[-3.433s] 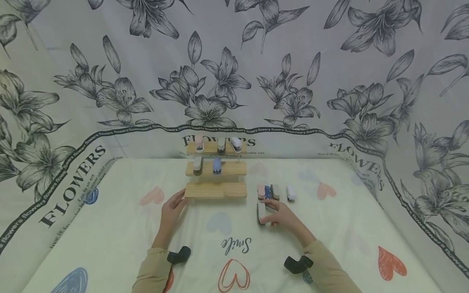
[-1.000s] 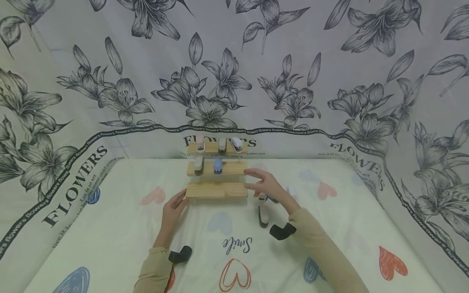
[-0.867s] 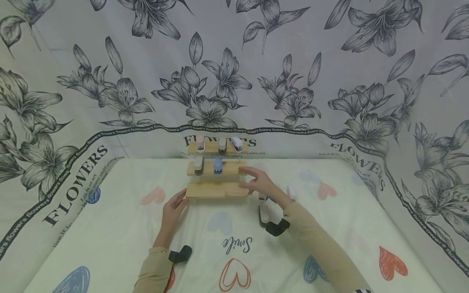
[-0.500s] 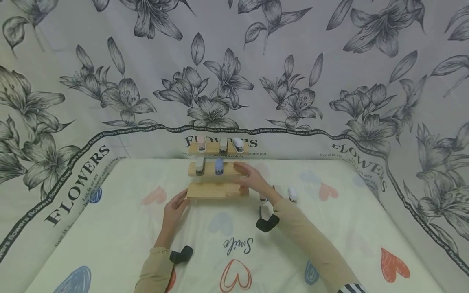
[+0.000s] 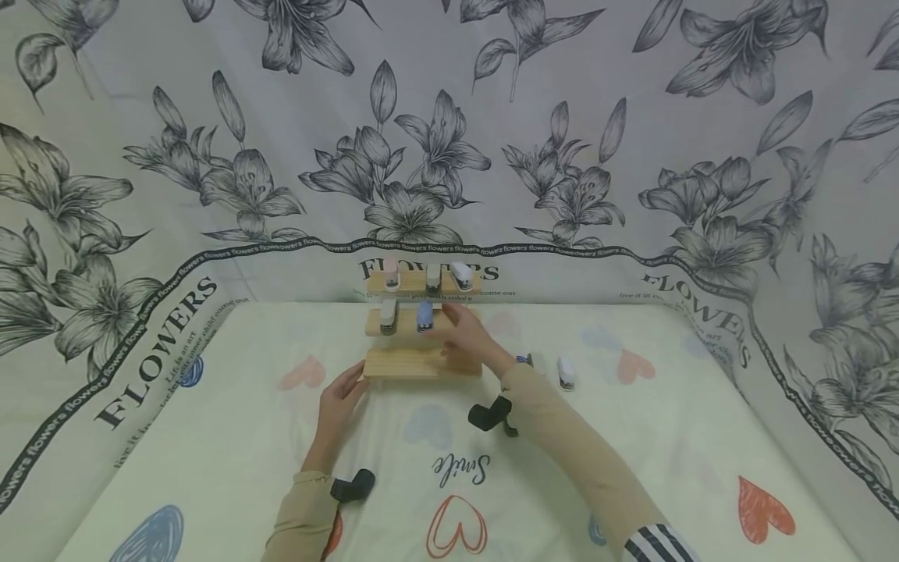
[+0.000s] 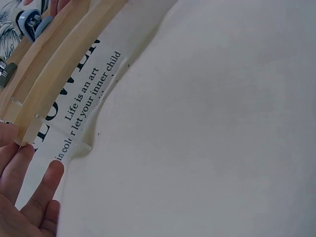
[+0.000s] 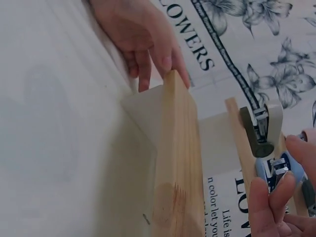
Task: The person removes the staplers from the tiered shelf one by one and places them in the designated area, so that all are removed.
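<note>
A three-tier wooden shelf (image 5: 393, 364) stands mid-table with small staplers on its upper two tiers. My left hand (image 5: 342, 390) pinches the left end of its bottom board between thumb and fingers. My right hand (image 5: 465, 336) reaches over the middle tier, right beside the blue stapler (image 5: 424, 314). Its thumb and fingers are apart near that stapler in the right wrist view; whether they touch it I cannot tell. To the left of the blue one sits a grey-white stapler (image 5: 389, 315). The top tier carries a pink stapler (image 5: 391, 275), a grey-green stapler (image 5: 433, 278) and a white stapler (image 5: 461, 275).
Right of the shelf, a white stapler (image 5: 565, 373) lies on the patterned tablecloth (image 5: 393, 499). Another stapler (image 5: 511, 428) is mostly covered by the black right wrist camera (image 5: 489, 414). The right forearm hides most of the other things there. Flower-printed cloth (image 5: 548, 179) rises behind.
My right hand has left the grey-white stapler on the table, then moved up and leftward over the shelf to the blue stapler. The left hand keeps its hold on the shelf end.
</note>
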Motion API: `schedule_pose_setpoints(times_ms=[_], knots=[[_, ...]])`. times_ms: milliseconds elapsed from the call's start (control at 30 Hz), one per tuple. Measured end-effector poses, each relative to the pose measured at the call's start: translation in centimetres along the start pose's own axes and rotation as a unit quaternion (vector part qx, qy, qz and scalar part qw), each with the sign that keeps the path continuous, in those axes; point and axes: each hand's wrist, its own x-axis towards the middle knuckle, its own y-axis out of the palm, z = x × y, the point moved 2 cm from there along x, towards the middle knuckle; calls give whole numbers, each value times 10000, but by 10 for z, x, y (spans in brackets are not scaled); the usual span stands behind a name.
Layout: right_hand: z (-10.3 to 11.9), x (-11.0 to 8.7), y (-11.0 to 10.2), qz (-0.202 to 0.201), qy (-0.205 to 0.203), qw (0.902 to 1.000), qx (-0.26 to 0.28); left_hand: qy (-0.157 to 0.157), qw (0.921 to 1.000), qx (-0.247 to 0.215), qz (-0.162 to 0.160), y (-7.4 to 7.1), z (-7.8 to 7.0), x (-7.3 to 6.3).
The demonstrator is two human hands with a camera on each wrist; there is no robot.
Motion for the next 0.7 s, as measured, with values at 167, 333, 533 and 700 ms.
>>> schedule_pose_setpoints(times_ms=[167, 333, 533, 700], knots=[[4, 7, 4, 189, 320, 9992, 177, -17, 9999, 24, -104, 0, 1, 0], [11, 7, -1, 408, 640, 9942, 756, -7, 9999, -92, -72, 1, -1, 1], [16, 8, 1, 386, 647, 9942, 770, 34, 9999, 120, -58, 2, -3, 1], [13, 13, 7, 245, 599, 9946, 817, 102, 9992, 377, -123, 1, -4, -1]])
